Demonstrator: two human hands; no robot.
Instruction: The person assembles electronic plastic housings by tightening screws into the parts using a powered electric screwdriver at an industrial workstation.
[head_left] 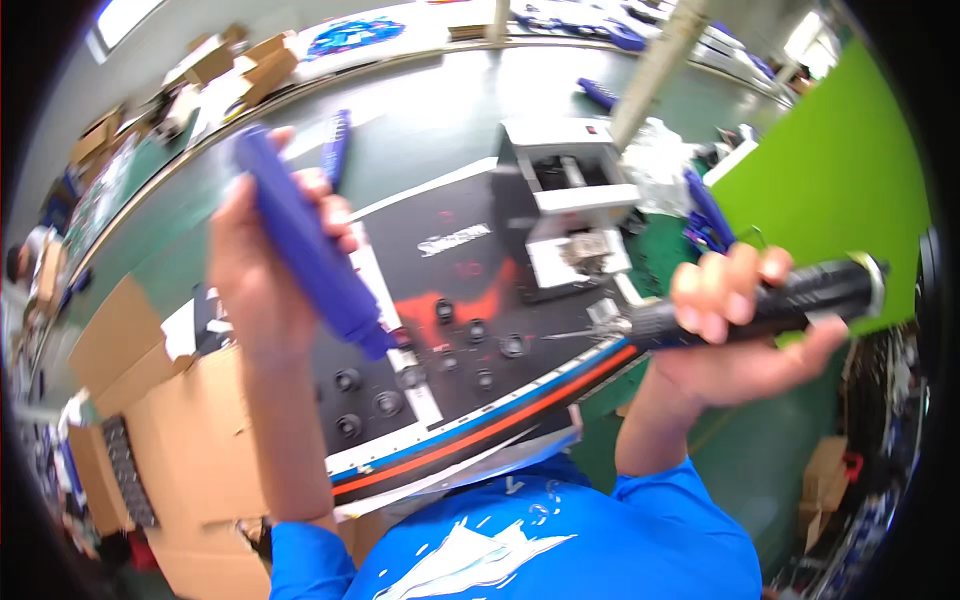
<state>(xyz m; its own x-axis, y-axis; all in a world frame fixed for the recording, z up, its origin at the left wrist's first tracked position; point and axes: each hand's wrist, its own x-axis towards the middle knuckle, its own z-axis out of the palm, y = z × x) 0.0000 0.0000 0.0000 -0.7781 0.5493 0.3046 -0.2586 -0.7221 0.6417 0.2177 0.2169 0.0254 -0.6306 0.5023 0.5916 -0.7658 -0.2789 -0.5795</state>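
Note:
Raised at the left, my left hand (255, 245) is closed around a long blue-violet plastic casing (305, 240), tilted with its narrow end down toward the mat. My right hand (735, 320) grips a black electric screwdriver (800, 300) lying nearly level, its thin bit pointing left over the mat's front edge. Between the two hands, several small black round parts (477, 330) lie scattered on the black work mat (440, 215). Behind the bit stands a white screw feeder (575, 190) with an open top. Motion blurs both hands a little.
More blue-violet casings lie on the green table, one (337, 150) beyond my left hand and one (600, 95) near a post. A clear plastic bag (660, 165) sits right of the feeder, near a bright green panel (830, 180). An open cardboard box (195, 430) stands at my left.

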